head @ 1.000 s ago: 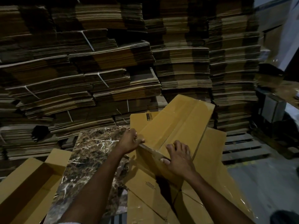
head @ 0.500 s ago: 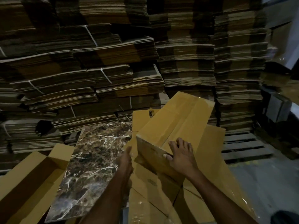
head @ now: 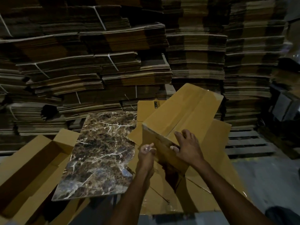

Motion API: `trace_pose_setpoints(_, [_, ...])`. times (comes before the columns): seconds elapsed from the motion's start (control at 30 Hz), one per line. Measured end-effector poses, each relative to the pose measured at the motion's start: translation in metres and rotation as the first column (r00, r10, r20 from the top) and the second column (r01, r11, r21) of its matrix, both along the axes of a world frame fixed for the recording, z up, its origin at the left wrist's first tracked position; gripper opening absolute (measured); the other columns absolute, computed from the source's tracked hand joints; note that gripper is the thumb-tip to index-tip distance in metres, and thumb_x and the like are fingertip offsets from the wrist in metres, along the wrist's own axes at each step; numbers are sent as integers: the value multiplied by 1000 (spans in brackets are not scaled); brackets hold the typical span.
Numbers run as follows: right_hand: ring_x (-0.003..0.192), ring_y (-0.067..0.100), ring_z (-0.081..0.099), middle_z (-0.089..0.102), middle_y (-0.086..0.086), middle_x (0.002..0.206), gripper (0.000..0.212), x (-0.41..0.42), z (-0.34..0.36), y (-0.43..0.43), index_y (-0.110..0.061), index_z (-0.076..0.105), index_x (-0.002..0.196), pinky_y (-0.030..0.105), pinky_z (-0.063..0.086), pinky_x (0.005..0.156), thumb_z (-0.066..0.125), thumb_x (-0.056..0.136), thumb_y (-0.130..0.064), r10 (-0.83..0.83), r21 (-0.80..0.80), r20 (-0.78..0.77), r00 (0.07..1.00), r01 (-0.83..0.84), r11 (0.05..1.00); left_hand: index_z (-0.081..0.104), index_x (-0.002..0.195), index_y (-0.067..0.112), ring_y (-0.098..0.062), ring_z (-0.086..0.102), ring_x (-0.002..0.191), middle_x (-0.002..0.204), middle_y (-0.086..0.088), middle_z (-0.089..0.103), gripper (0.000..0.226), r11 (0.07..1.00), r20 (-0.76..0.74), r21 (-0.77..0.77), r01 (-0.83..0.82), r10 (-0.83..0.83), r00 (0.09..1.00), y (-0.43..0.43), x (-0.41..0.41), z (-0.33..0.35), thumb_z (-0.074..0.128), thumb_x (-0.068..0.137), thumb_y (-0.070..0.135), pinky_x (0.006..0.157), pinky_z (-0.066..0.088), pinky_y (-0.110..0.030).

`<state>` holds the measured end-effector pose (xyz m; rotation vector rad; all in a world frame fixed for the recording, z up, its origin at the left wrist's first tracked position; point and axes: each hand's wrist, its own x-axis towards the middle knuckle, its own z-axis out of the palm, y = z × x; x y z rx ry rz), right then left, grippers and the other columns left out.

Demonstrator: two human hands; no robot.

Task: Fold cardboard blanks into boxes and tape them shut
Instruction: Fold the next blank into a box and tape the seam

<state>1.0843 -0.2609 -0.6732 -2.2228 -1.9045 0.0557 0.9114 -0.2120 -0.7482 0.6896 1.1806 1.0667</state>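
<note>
Stacked cardboard blanks [head: 113,62] behind; right hand [head: 186,147] fingers grasp box [head: 186,108] edge, left hand [head: 146,154] fingers pinch glossy tape [head: 148,148].

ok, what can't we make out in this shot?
Head view only:
- Left hand: something shiny at its fingertips, maybe tape; too small and glary to tell.
- Box: near end partly covered by the right hand gripping it; taped or not, unclear.
- Print on the flap behind: too small to read.
- Open box: cut off by the left edge.
- Dark thing: cut off at the bottom-right corner, too dim.
</note>
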Motion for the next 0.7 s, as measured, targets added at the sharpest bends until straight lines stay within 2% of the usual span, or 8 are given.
trace_pose_setpoints(0.13, [128, 30, 37, 34, 10, 143, 62, -2, 0, -3, -26, 38, 145, 43, 36, 108, 61, 94, -52, 7, 12, 1, 1000, -7, 1000, 50, 79, 10, -23, 66, 106, 115, -7, 69, 26, 991, 72, -55, -123, 127, 989, -11, 26, 3, 61, 90, -10, 81, 49, -35])
trace_pose_setpoints(0.2, [128, 31, 38, 35, 11, 143, 62, -3, 0, -4, -25, 38, 145, 43, 36, 108, 62, 93, -50, 2, 16, 5, 1000, -2, 1000, 53, 85, 13, -27, 66, 101, 111, -8, 69, 26, 974, 128, -116, -195, 209, 969, -16, 37, 9, 62, 92, -10, 81, 51, -34])
trace_pose_setpoints(0.3, [128, 31, 38, 36, 12, 143, 62, -3, -2, -4, -23, 38, 145, 43, 36, 107, 61, 94, -49, 6, 24, 26, 1000, -6, 1000, 55, 102, 5, -28, 65, 102, 112, -13, 67, 19, 960, 202, -155, -235, 264, 943, -20, 47, 14, 64, 93, -9, 84, 52, -37])
trace_pose_setpoints(0.43, [127, 31, 39, 38, 11, 141, 62, -4, -5, -4, -24, 38, 144, 44, 37, 106, 61, 92, -48, 8, 30, 29, 1000, -9, 1000, 56, 99, 7, -29, 67, 101, 113, -17, 68, 21, 940, 214, -188, -285, 322, 922, -21, 52, 17, 66, 91, -9, 81, 54, -35])
trace_pose_setpoints(0.57, [125, 31, 41, 38, 10, 138, 63, -2, -8, -5, -22, 38, 144, 44, 40, 106, 62, 91, -45, 19, 36, 41, 999, -21, 999, 56, 111, 6, -18, 60, 70, 91, -10, 65, 22, 939, 194, -220, -263, 307, 932, -15, 56, 25, 69, 94, 3, 57, 53, -23])
trace_pose_setpoints(0.63, [126, 30, 40, 38, 9, 139, 63, -2, -9, -5, -23, 37, 145, 43, 40, 107, 62, 91, -45, 20, 33, 50, 999, -22, 999, 59, 111, 3, -17, 58, 65, 87, -12, 64, 18, 943, 165, -242, -230, 274, 947, -7, 58, 26, 68, 96, 8, 48, 48, -21])
trace_pose_setpoints(0.7, [128, 29, 38, 38, 9, 140, 63, -2, -9, -4, -24, 36, 145, 42, 38, 108, 62, 92, -46, 24, 32, 50, 998, -25, 999, 61, 114, 0, -17, 59, 68, 95, -15, 66, 22, 944, 139, -260, -203, 245, 960, -2, 60, 26, 67, 97, 12, 49, 47, -23])
